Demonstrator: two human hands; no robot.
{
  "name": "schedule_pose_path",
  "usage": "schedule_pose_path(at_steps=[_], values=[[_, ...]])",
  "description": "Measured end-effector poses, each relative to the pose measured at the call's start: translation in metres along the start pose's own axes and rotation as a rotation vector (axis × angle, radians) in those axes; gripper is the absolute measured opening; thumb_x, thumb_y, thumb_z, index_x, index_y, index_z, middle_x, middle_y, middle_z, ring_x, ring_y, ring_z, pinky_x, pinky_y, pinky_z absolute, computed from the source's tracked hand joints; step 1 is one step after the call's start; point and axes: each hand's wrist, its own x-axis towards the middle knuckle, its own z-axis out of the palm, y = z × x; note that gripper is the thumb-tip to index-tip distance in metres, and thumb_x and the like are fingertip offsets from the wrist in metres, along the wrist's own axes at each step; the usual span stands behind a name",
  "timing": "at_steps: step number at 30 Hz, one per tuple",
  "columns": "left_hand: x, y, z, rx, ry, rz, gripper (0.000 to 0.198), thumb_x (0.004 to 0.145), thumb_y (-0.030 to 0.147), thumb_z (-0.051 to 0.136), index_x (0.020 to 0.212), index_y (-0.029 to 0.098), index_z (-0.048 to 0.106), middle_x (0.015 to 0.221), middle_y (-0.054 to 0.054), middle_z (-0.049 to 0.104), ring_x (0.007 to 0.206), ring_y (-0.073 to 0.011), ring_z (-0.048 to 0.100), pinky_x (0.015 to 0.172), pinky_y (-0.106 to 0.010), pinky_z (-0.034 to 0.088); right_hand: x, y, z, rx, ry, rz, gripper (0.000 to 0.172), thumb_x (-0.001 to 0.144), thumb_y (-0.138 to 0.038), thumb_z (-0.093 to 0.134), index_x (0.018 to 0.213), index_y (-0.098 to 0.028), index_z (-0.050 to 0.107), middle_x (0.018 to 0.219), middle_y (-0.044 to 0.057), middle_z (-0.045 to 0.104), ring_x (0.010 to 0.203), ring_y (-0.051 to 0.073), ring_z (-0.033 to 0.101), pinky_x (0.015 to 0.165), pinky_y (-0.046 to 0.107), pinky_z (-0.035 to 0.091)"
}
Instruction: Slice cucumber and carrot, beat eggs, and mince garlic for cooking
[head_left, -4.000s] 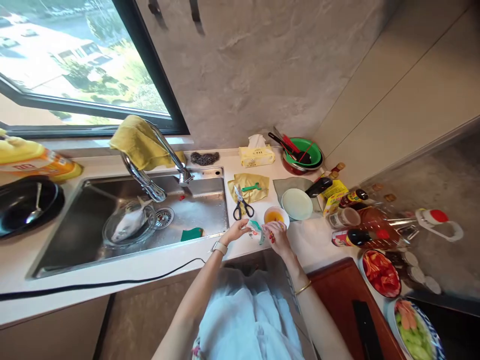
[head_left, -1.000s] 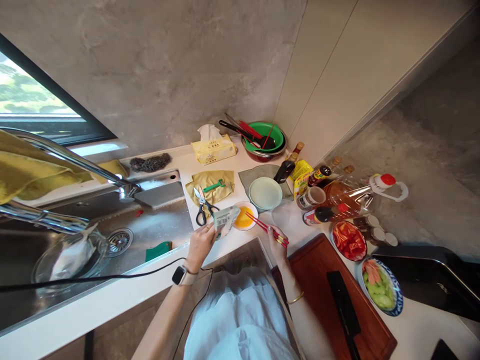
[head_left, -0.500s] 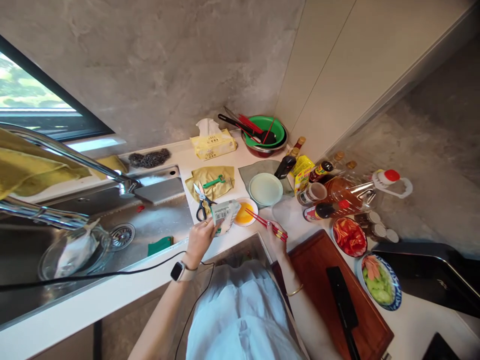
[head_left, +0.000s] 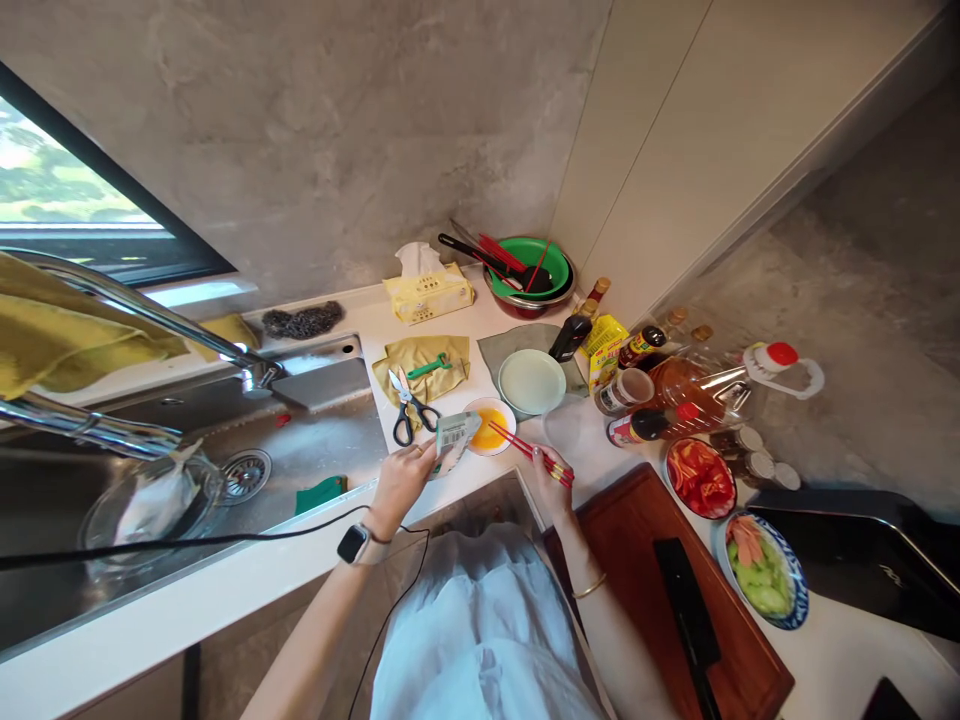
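My left hand (head_left: 405,487) is closed on a small printed packet (head_left: 452,440), tilted with its far end at the left rim of a white bowl (head_left: 512,420). Yellow beaten egg (head_left: 489,428) lies in that bowl. In my right hand (head_left: 551,482) is a pair of red chopsticks (head_left: 517,441), whose tips reach into the egg. Black-handled scissors (head_left: 405,410) lie just left of the packet. Behind the bowl is a pale plate (head_left: 532,381), and a clear bowl (head_left: 564,424) stands to its right. Whether anything leaves the packet I cannot tell.
A steel sink (head_left: 322,440) with a faucet (head_left: 259,376) is on the left. To the right lie a cutting board (head_left: 622,570) with a black cleaver (head_left: 684,600), a bowl of tomatoes (head_left: 701,478) and a bowl of green slices (head_left: 761,575). Bottles (head_left: 697,385) crowd the back right.
My left hand has turned the packet, so its face looks narrower and tilts more towards the bowl. The chopsticks stay in the egg. The view has shifted slightly.
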Motion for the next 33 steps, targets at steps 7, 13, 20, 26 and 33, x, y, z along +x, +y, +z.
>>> schedule_pose_path(at_steps=[7,13,20,26,33], values=[[-0.007,0.002,0.004,-0.032,-0.017,-0.043,0.024,0.095,0.023,0.047,0.079,0.018,0.064,0.069,-0.008,0.068,0.061,-0.0180,0.065,0.053,-0.026,0.040,0.002,-0.002,-0.002,-0.039,0.009,-0.023,0.037,0.089,-0.049,0.056,0.093,-0.016,0.073,0.090,0.012,0.077,0.084,0.025,0.073,0.075,0.034,0.058],[-0.008,0.002,0.006,-0.026,-0.038,-0.048,0.027,0.097,0.026,0.045,0.079,0.018,0.064,0.065,-0.006,0.065,0.057,-0.0172,0.062,0.052,-0.026,0.037,0.004,0.000,-0.004,-0.052,-0.002,-0.039,0.036,0.091,-0.047,0.055,0.095,-0.015,0.073,0.093,0.013,0.077,0.085,0.025,0.073,0.077,0.034,0.058],[-0.004,0.002,0.009,-0.012,-0.056,-0.045,0.029,0.097,0.026,0.044,0.080,0.018,0.065,0.062,-0.006,0.064,0.056,-0.0173,0.061,0.052,-0.026,0.036,0.003,0.000,-0.004,-0.052,0.004,-0.038,0.037,0.090,-0.048,0.055,0.095,-0.016,0.073,0.093,0.013,0.077,0.085,0.025,0.073,0.076,0.034,0.058],[0.005,0.009,0.011,-0.064,-0.065,-0.063,0.032,0.098,0.031,0.042,0.077,0.018,0.063,0.062,-0.005,0.063,0.056,-0.0169,0.061,0.053,-0.026,0.037,0.004,-0.003,-0.005,-0.039,0.028,-0.042,0.040,0.090,-0.051,0.055,0.093,-0.015,0.073,0.089,0.013,0.077,0.083,0.025,0.073,0.074,0.033,0.059],[0.008,0.007,0.014,-0.026,-0.100,-0.084,0.033,0.097,0.030,0.042,0.074,0.018,0.062,0.059,-0.005,0.061,0.054,-0.0167,0.060,0.052,-0.026,0.036,0.007,0.005,-0.008,-0.051,0.019,-0.035,0.038,0.091,-0.049,0.054,0.096,-0.016,0.073,0.094,0.013,0.077,0.084,0.024,0.073,0.075,0.034,0.058]])
